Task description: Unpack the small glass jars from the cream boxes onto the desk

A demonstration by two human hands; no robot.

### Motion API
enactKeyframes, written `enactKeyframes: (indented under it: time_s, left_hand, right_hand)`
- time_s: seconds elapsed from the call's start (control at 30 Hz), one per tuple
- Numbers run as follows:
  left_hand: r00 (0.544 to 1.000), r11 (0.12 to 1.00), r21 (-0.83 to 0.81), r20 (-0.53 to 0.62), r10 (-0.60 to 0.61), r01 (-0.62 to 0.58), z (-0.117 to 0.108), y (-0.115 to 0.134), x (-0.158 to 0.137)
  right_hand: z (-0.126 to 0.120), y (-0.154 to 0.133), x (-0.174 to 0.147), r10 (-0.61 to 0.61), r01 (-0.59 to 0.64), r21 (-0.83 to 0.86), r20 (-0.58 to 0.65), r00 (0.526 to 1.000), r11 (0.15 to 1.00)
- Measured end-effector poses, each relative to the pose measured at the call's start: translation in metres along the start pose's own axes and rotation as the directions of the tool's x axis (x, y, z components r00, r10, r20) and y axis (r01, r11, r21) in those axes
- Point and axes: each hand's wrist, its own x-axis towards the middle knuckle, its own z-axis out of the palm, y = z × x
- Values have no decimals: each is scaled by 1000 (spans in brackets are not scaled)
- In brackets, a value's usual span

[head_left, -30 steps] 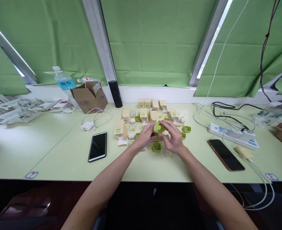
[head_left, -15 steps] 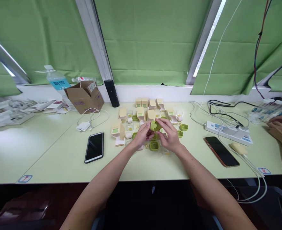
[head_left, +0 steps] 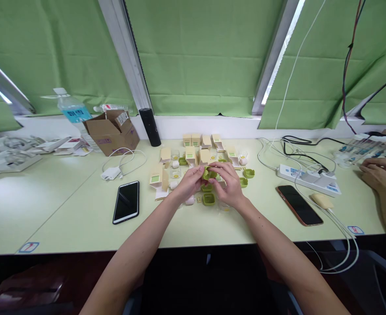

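Observation:
Between my two hands, a little above the table, is a small green plastic case (head_left: 209, 173). My left hand (head_left: 192, 181) grips its left side with closed fingers. From the right, my right hand (head_left: 227, 183) has its fingers and thumb closed round the same case, hiding part of it. Below my hands sits another green square case (head_left: 209, 199), open side up. A white-pink cylinder (head_left: 189, 200) lies near my left hand. More green cases, one of them a green case (head_left: 248, 173) to the right, stand among small cream boxes (head_left: 190, 155) and clear plastic pieces.
Phones lie left (head_left: 126, 202) and right (head_left: 299, 204). A power strip (head_left: 307, 178) with tangled cables is at the right, near another person's hands (head_left: 381, 175). A cardboard box (head_left: 112, 133), a black cylinder (head_left: 150, 127) and a white charger (head_left: 111, 173) stand at the left.
Both hands still hold the green case, which has tipped and sits lower between the fingers. The whole view has shifted slightly, so things appear a little further left.

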Motion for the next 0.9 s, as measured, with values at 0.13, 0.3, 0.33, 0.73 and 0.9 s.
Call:
enactKeyframes:
  time_s: [0.13, 0.3, 0.33, 0.73, 0.9]
  left_hand:
    - [1000, 998, 65, 16, -14, 13, 3, -3, 0]
    - [999, 990, 142, 47, -25, 18, 5, -3, -1]
    - [999, 989, 149, 46, -21, 14, 6, -3, -1]
    - [971, 989, 39, -186, 148, -143, -10, 2, 9]
    - [958, 976, -62, -217, 190, -208, -11, 14, 3]
  right_hand:
    - [3, 1, -1, 29, -33, -68, -68, 997, 997]
    - [6, 2, -2, 56, -66, -121, -86, 995, 990]
    - [6, 2, -2, 48, -60, -130, -89, 995, 990]
    - [-33, -4, 9, -9, -30, -143, -266, 964, 989]
    - [-72, 0, -13, 24, -56, -132, -236, 972, 990]
